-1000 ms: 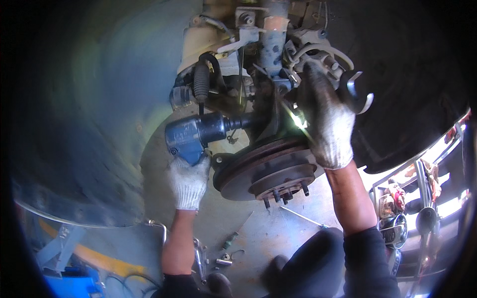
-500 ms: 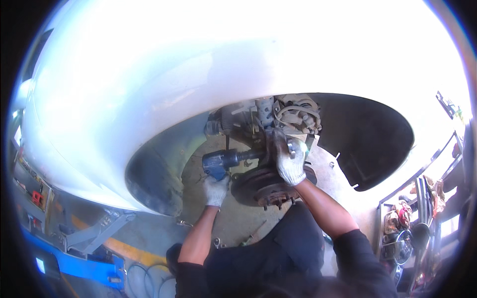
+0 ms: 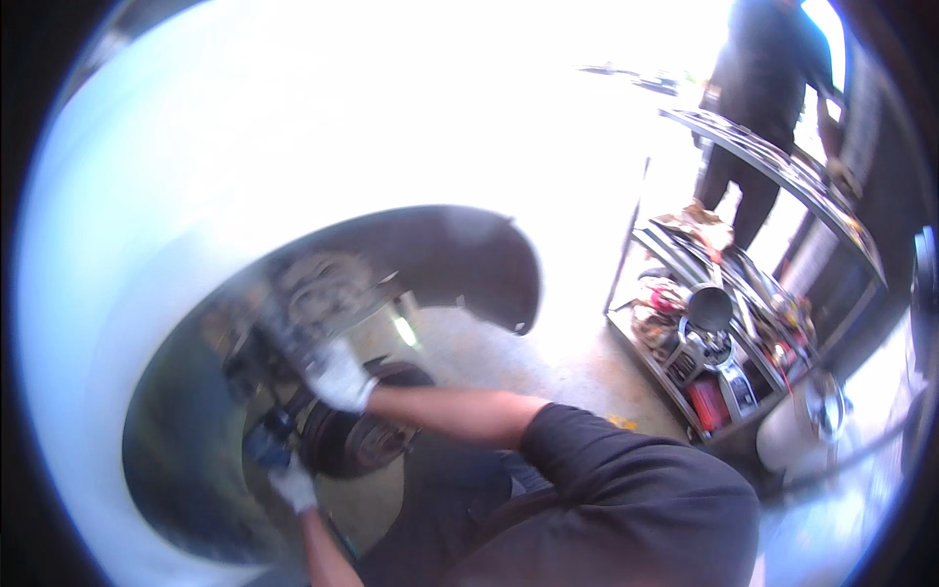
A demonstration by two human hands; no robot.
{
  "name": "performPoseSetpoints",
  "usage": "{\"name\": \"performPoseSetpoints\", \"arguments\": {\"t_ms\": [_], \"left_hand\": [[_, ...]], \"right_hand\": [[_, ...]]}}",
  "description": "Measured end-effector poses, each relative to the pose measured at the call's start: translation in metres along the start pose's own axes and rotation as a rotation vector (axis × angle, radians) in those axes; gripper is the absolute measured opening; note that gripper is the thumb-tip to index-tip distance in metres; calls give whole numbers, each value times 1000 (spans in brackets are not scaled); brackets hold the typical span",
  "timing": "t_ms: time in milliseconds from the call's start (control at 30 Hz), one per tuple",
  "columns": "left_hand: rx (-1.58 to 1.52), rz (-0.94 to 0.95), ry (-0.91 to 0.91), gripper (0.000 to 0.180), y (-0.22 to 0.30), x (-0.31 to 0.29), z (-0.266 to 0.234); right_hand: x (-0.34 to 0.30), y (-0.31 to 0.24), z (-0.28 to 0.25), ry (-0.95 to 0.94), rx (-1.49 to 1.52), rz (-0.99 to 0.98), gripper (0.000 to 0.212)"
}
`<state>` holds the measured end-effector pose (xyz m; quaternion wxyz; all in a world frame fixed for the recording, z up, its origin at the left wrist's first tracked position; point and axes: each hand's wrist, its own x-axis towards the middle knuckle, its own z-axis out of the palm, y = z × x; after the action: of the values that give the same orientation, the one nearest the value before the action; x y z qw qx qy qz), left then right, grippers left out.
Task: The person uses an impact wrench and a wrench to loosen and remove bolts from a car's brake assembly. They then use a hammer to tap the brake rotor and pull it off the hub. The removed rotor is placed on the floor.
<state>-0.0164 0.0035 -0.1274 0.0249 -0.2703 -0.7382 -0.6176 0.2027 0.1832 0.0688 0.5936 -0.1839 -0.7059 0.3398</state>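
My left hand point(image 3: 292, 484), in a white glove, is closed around the handle of a blue impact wrench point(image 3: 269, 440). The wrench points toward the suspension parts point(image 3: 284, 328) behind the brake disc point(image 3: 367, 445); motion blur hides whether its socket sits on a fastener. My right hand point(image 3: 339, 378), also gloved in white, lies against the strut's lower end just above the disc. Its fingers are smeared and partly hidden, so their grip does not show. Rusty and dark, the disc sits inside the wheel arch point(image 3: 176, 460) of a white car.
To the right stands a metal tool cart point(image 3: 773, 171), its lower shelf crowded with rags, tools and a round dark pan point(image 3: 709, 308). A white bucket point(image 3: 790, 430) is beside it. Another person point(image 3: 768, 73) in dark clothes stands behind the cart.
My view has swung to the right, so the wheel arch now appears further left and the cart and other person show. Both hands remain by the same parts; the wrench is still held.
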Motion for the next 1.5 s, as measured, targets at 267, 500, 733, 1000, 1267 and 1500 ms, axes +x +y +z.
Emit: {"name": "performPoseSetpoints", "arguments": {"t_ms": [267,500,733,1000,1267,1500], "left_hand": [[-111,-45,-116,30,-21,10,4],[-333,-193,-31,30,-59,20,10],[3,-187,50,27,-57,3,14],[430,-101,-90,44,23,-9,3],[483,-74,-47,39,73,-22,-3],[348,-118,-77,38,97,-24,-11]], "right_hand": [[2,3,5,-79,58,134,18],[1,-9,-6,7,85,-53,26],[-2,0,-1,-90,4,148,31],[-7,50,11,-251,7,159,21],[-3,19,6,64,-24,-209,36],[-2,-2,-2,-17,85,-122,38]]}}
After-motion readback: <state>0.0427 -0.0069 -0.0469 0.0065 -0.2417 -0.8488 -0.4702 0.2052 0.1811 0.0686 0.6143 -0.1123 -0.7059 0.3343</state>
